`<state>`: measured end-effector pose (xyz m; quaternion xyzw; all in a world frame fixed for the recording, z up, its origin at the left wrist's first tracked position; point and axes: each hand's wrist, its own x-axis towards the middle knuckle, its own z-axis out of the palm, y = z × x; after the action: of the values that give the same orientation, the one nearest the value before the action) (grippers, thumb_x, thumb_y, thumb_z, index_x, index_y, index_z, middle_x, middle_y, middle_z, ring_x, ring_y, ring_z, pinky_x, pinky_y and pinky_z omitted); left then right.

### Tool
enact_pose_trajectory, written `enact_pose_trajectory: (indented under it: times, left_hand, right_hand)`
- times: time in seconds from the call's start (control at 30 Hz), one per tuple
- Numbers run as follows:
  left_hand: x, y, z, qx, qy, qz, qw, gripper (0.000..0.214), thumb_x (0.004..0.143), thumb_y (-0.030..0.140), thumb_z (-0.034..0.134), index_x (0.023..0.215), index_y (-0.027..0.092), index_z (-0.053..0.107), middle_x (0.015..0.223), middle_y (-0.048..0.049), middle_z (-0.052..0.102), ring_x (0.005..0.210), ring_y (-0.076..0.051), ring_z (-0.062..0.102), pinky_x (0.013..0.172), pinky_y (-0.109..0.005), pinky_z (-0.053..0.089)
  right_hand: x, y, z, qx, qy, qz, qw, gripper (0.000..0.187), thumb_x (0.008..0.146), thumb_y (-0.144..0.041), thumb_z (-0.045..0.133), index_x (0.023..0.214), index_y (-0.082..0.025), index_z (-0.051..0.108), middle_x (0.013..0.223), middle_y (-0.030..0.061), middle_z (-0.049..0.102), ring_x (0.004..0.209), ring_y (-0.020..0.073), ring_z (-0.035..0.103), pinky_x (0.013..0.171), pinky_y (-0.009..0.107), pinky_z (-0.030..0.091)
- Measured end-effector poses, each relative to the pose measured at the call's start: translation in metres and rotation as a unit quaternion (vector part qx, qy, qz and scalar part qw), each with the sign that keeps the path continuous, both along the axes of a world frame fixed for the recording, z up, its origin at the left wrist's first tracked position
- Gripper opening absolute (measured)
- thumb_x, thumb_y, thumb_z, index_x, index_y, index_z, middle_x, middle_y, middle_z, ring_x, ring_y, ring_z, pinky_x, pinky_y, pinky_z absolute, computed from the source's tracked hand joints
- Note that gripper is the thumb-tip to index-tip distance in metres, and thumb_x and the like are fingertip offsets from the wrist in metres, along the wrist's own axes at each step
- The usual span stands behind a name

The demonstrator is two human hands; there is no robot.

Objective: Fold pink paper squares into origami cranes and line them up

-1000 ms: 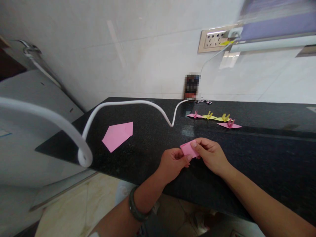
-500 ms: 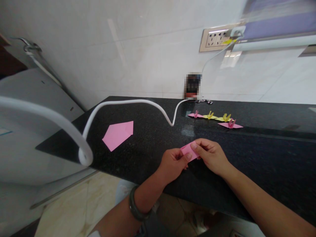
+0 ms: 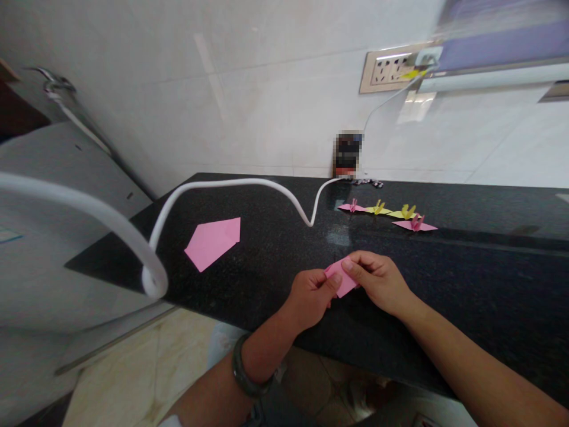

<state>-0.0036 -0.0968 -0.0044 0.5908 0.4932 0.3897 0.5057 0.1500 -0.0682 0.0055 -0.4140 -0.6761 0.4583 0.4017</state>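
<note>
Both hands pinch a small folded pink paper (image 3: 343, 283) just above the near part of the black stone counter (image 3: 466, 279). My left hand (image 3: 311, 296) grips its left end with thumb and fingers closed. My right hand (image 3: 377, 281) holds its right side, thumb pressed on top. A dark bangle sits on my left wrist. Most of the paper is hidden between the fingers.
A flat pink paper sheet (image 3: 212, 242) lies to the left on the counter. Several folded paper cranes (image 3: 386, 213), pink and yellow, stand in a row farther back. A thick white cable (image 3: 231, 187) loops across the counter toward the wall socket (image 3: 391, 71).
The hands have drawn slightly closer together on the pink paper, and my right thumb has slid left over it. Nothing else has moved.
</note>
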Motion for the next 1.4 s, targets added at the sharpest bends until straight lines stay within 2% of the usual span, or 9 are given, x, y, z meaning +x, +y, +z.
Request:
enact_pose_trajectory:
  times: [0.27, 0.63, 0.8, 0.9, 1.0, 1.13, 1.27, 1.4]
  left_hand:
    - [0.0, -0.001, -0.003, 0.001, -0.004, 0.002, 1.0, 0.045, 0.075, 0.051, 0.037, 0.051, 0.015, 0.05, 0.04, 0.0021, 0.042, 0.037, -0.007, 0.036, 0.04, -0.02, 0.026]
    - [-0.001, -0.005, 0.007, 0.057, 0.007, 0.012, 0.998, 0.048, 0.08, 0.045, 0.03, 0.045, 0.015, 0.042, 0.043, 0.0012, 0.041, 0.043, -0.008, 0.038, 0.045, -0.022, 0.028]
    - [-0.001, -0.002, 0.004, 0.067, 0.003, 0.016, 0.998, 0.046, 0.08, 0.043, 0.031, 0.047, 0.014, 0.043, 0.045, 0.0018, 0.04, 0.045, -0.007, 0.037, 0.046, -0.021, 0.027]
    - [0.001, 0.001, -0.001, 0.049, -0.034, 0.003, 0.998, 0.035, 0.073, 0.043, 0.047, 0.055, 0.014, 0.047, 0.049, 0.0031, 0.042, 0.046, -0.006, 0.038, 0.045, -0.019, 0.027]
    - [0.001, 0.005, -0.004, -0.003, -0.091, -0.019, 0.996, 0.028, 0.067, 0.04, 0.056, 0.063, 0.013, 0.053, 0.052, 0.0026, 0.046, 0.046, -0.006, 0.04, 0.044, -0.019, 0.03]
    - [-0.002, 0.009, -0.003, -0.034, -0.178, 0.017, 0.983, 0.026, 0.067, 0.037, 0.057, 0.067, 0.011, 0.056, 0.054, -0.0002, 0.051, 0.047, -0.007, 0.045, 0.045, -0.019, 0.034]
    - [-0.002, 0.012, -0.003, -0.063, -0.263, 0.046, 0.961, 0.023, 0.068, 0.032, 0.058, 0.075, 0.01, 0.06, 0.065, -0.0033, 0.056, 0.055, -0.008, 0.048, 0.053, -0.021, 0.038]
    - [-0.001, 0.012, -0.004, -0.08, -0.289, 0.047, 0.953, 0.022, 0.068, 0.029, 0.059, 0.077, 0.009, 0.062, 0.069, -0.0046, 0.057, 0.058, -0.008, 0.049, 0.058, -0.022, 0.039]
  right_hand:
    - [0.0, -0.001, 0.002, -0.009, 0.007, 0.007, 1.0, 0.024, 0.076, -0.037, 0.049, 0.07, -0.016, 0.058, 0.055, -0.0017, 0.049, 0.049, 0.0088, 0.043, 0.046, 0.02, 0.035]
    - [0.001, -0.001, 0.001, -0.022, 0.007, 0.047, 0.999, 0.026, 0.077, -0.037, 0.049, 0.065, -0.015, 0.054, 0.055, -0.0019, 0.047, 0.05, 0.0082, 0.041, 0.047, 0.02, 0.033]
    - [0.001, 0.0, 0.0, -0.04, 0.021, 0.047, 0.998, 0.026, 0.077, -0.037, 0.049, 0.067, -0.014, 0.055, 0.055, -0.0015, 0.048, 0.049, 0.0079, 0.041, 0.046, 0.02, 0.033]
    - [0.001, 0.0, -0.001, -0.043, 0.019, 0.046, 0.998, 0.026, 0.076, -0.037, 0.051, 0.066, -0.014, 0.056, 0.055, -0.0013, 0.049, 0.05, 0.0079, 0.042, 0.047, 0.02, 0.033]
    - [0.002, 0.0, -0.001, -0.052, 0.022, 0.039, 0.998, 0.026, 0.075, -0.039, 0.051, 0.068, -0.014, 0.058, 0.056, -0.0011, 0.05, 0.049, 0.0079, 0.043, 0.046, 0.02, 0.033]
    - [0.0, -0.001, -0.001, -0.054, 0.055, 0.016, 0.997, 0.027, 0.076, -0.042, 0.048, 0.075, -0.016, 0.055, 0.054, -0.0028, 0.047, 0.043, 0.0065, 0.038, 0.041, 0.02, 0.029]
    - [-0.006, -0.002, -0.005, -0.057, 0.037, 0.04, 0.997, 0.026, 0.067, -0.038, 0.06, 0.064, -0.016, 0.047, 0.051, -0.0057, 0.04, 0.044, 0.0056, 0.034, 0.041, 0.019, 0.027]
    - [-0.01, -0.002, -0.012, -0.037, 0.002, 0.034, 0.999, 0.024, 0.068, -0.037, 0.058, 0.062, -0.016, 0.048, 0.052, -0.0054, 0.04, 0.045, 0.0059, 0.033, 0.042, 0.02, 0.026]
